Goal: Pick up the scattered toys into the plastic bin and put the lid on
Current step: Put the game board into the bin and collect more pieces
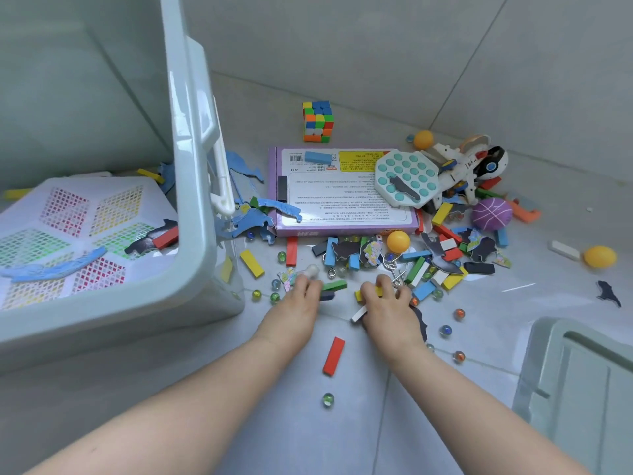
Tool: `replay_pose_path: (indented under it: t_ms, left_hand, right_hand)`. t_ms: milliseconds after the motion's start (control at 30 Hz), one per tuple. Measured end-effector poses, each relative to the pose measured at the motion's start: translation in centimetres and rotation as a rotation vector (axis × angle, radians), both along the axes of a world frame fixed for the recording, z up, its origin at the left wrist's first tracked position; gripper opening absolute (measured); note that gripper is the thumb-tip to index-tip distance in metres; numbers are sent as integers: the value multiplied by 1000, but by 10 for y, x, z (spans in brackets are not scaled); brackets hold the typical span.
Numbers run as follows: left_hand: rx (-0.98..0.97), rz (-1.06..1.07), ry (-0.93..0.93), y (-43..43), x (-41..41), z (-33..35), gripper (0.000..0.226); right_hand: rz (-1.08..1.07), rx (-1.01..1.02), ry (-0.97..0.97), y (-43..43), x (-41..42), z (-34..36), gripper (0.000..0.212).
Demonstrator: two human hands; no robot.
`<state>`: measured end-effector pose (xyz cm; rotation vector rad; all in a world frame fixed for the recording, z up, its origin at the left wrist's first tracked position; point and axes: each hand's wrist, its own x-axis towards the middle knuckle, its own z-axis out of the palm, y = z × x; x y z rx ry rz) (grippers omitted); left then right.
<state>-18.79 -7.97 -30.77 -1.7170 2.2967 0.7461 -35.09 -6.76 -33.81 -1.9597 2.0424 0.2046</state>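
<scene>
Both hands gather toys beside the plastic bin (191, 234): left hand (301, 296) fingers pinch a green block (334, 286), right hand (387, 303) fingers clutch a yellow block (359, 295); light, stiff pieces, likely best gripped along their long edges

The floor (308, 416) is laid with large pale grey tiles that have a glossy finish. A thin grout line (382, 423) runs up the lower middle of the view and meets a second grout line (479, 363) that crosses it at a slant towards the right. A short bright streak of reflected light (519, 287) lies on the tile at the right. At the far side the floor meets a wall (342, 36) of the same grey tile, plain and matte-looking, with one wall joint (469, 60) slanting up to the top edge.
</scene>
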Motion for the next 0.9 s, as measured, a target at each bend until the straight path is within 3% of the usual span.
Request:
replay_pose_path:
  t_ms: [100, 233, 300, 367, 433, 467, 533, 600, 667, 767, 833, 900]
  left_hand:
    - [-20, 176, 366, -3, -28, 54, 35]
    - [-49, 336, 711, -12, -44, 155, 19]
    - [-87, 346, 927, -20, -19, 209, 11]
    - [-242, 352, 972, -31, 31, 252, 9]
    - [-357, 456, 861, -43, 97, 268, 8]
    - [-395, 510, 710, -48, 132, 266, 8]
    - [-401, 549, 191, -48, 194, 248, 11]
    - [-270, 546, -119, -41, 235, 217, 17]
    - [-127, 554, -199, -31, 251, 195, 16]
    - [15, 536, -182, -20, 255, 188, 26]
    - [102, 519, -144, -17, 256, 189, 53]
    - [114, 507, -115, -15, 256, 193, 65]
  right_hand:
    - [-111, 2, -55, -1, -4, 0, 29]
    - [-384, -128, -361, 5, -15, 0, 25]
    - [-497, -213, -546, 7, -21, 3, 19]
    - [-653, -236, -724, 3, -23, 21, 18]
    - [-743, -246, -959, -8, -14, 60, 26]
    - [-727, -238, -1076, -16, -3, 89, 28]
    - [-533, -189, -1327, -30, 28, 159, 23]
    - [-220, -134, -1512, -38, 69, 227, 20]
    - [88, -72, -1484, -44, 114, 273, 25]
    - [452, -23, -1038, -57, 179, 292, 20]
    - [507, 70, -790, -64, 214, 283, 19]
    - [477, 164, -652, -68, 236, 265, 13]
